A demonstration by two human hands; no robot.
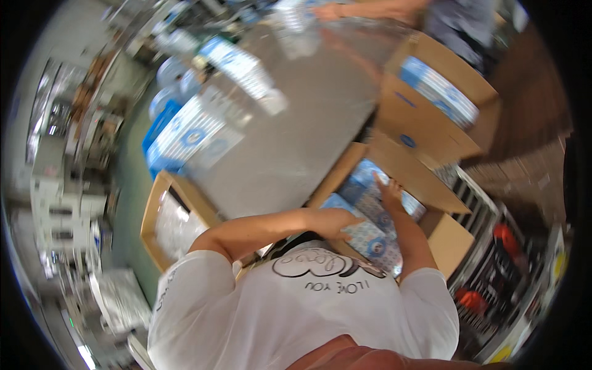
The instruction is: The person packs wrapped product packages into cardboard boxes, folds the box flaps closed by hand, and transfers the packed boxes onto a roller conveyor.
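White cotton shirt (308, 308) below, both hands, left hand (342, 223) and right hand (390, 192), lie flat on glossy packs (370, 237) in a cardboard box (425, 185).

Both hands (364, 213) in packet-filled carton (425, 185)

Blue-and-white, seemingly patterned packets (370, 237) in brown carton (431, 191)

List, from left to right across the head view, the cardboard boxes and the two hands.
Open cardboard box of clear wrapped goods → left hand → right hand on blue-and-white packs in the open brown carton → far cardboard box of blue packs.
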